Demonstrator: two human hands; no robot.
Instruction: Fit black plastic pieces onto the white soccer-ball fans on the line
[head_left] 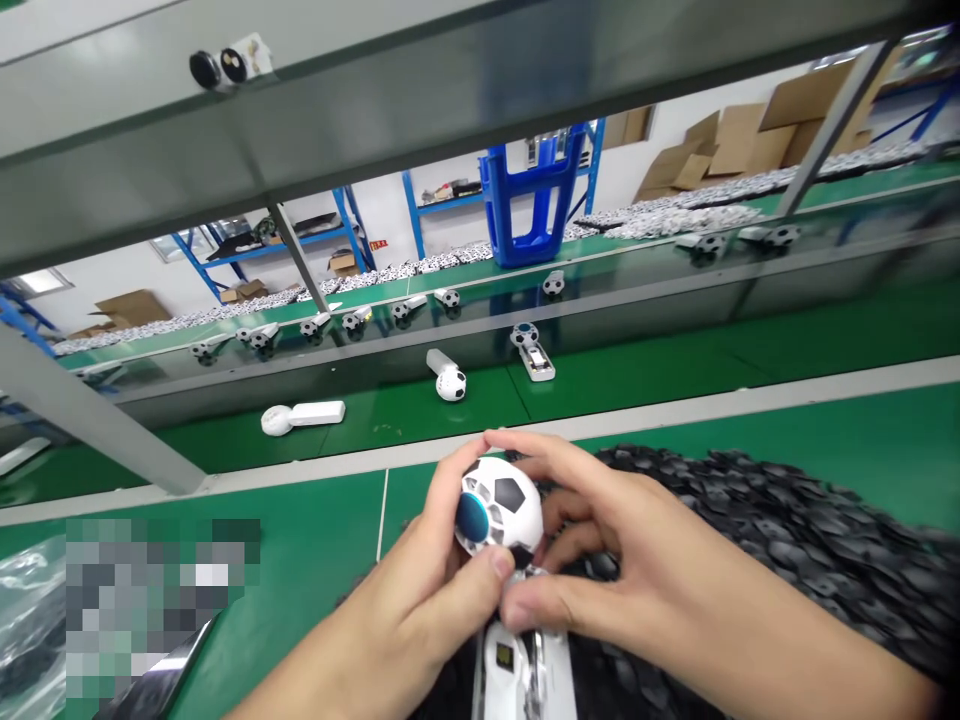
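Note:
In front of me my left hand [424,580] is closed round a handheld fan [514,492] with a round white head patterned in black like a football. Its teal hub faces left. My left thumb presses near the neck, and the fingers curl behind the head. On the other side my right hand [619,535] grips the same fan, its thumb at the neck and a fingertip on top of the head. Below the thumbs, the white handle [510,665] shows an open inside with a small dark square part. Part of the handle is cut off by the frame's lower edge.
A heap of small black plastic pieces [750,540] spreads at the right. On the green conveyor [375,425] lie several fans, including one with an open handle [538,360]. A blue stool [525,245] stands beyond. A metal beam [420,110] crosses overhead.

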